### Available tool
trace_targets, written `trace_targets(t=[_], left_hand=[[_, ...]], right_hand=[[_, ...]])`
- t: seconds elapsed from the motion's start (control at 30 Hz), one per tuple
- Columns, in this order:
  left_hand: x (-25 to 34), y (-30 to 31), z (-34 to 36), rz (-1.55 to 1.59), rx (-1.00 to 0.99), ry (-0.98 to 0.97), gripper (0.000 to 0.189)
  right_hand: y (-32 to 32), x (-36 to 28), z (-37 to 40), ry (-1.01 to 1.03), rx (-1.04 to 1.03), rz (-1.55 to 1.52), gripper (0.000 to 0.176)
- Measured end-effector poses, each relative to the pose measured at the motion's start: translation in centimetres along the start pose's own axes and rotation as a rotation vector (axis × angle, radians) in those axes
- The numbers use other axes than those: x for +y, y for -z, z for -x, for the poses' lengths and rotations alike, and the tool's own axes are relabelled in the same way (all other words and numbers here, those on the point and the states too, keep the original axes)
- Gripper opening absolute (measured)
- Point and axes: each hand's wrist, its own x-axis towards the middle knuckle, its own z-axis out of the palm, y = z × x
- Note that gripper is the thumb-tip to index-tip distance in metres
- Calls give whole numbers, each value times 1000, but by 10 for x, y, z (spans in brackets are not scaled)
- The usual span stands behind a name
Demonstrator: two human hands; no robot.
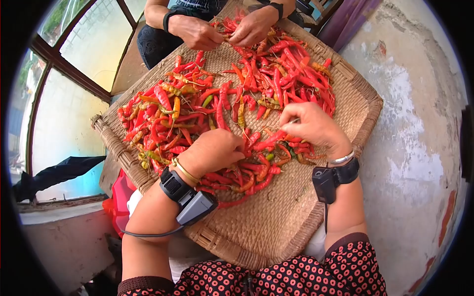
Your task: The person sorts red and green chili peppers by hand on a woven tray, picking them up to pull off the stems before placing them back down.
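Red chili peppers (237,180), with a few green and yellowish ones among them, lie in piles on a woven tray (276,224). My left hand (212,152) is over the near pile, its fingers curled down and closed; what they hold, if anything, is hidden. To the right, my right hand (313,126) pinches a small pale stem-like piece between thumb and finger, just above a red pepper. Both wrists carry a strapped device and a bangle.
Across the tray, another person's two hands (197,33) meet over the far peppers. Framed window panes (74,128) stand at the left, a worn plastered wall (410,148) at the right. A red plastic object (120,202) is beside the tray's left edge.
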Motion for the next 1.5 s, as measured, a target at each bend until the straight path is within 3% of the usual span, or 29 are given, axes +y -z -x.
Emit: trace_targets(t=[0.07, 0.1, 0.13, 0.2, 0.23, 0.27, 0.33, 0.37, 0.5, 0.8, 0.9, 0.97, 1.0, 1.07, 1.27, 1.4, 1.47, 1.5], left_hand=[[3, 3, 3, -158, 13, 85, 19], [4, 4, 4, -158, 12, 84, 19], [5, 5, 6, -193, 11, 95, 20], [8, 5, 12, -228, 9, 108, 22], [9, 4, 18, -243, 28, 57, 24], [11, 2, 21, -258, 47, 2, 27], [13, -2, 23, -287, 28, 16, 30], [14, -4, 23, -315, 11, 33, 34], [16, -8, 18, -360, 4, 32, 39], [13, -9, 18, -447, 33, 17, 31], [5, -6, 12, -328, 63, -16, 21], [2, -6, 10, -155, 286, -59, 14], [1, -3, 9, -155, 286, -58, 14], [2, 2, 7, 207, 338, -32, 12], [7, 10, 8, 489, 275, 89, 8], [-1, 8, 9, 392, 186, 117, 10], [0, 10, 10, -21, 162, 171, 16], [0, 9, 10, -20, 160, 170, 16]], right_hand=[[3, 8, -3, -84, 195, -257, 11], [1, 4, -6, -17, 334, -466, 17], [-5, 4, -11, -17, 333, -466, 17], [-16, 7, -19, 79, 709, -262, 28], [-21, 5, -19, 85, 724, -46, 30], [-24, 6, -19, 83, 724, -47, 30], [-30, 7, -19, 153, 424, 251, 32], [-35, 4, -20, 137, 308, 191, 28], [-51, 6, -20, 260, 71, 312, 27], [-50, 5, -18, 258, 75, 280, 26], [-50, 5, -17, 298, 87, 261, 26], [-51, 1, -18, 247, 45, 159, 25], [-51, -2, -18, 193, 2, 57, 24], [-54, -8, -17, 175, 12, -81, 23], [-49, -11, -15, -30, -74, -425, 12], [-37, -3, -13, -98, -92, -519, 6], [-25, -6, -11, -108, -76, -463, 7], [-19, -3, -12, -69, 18, -455, 7]])
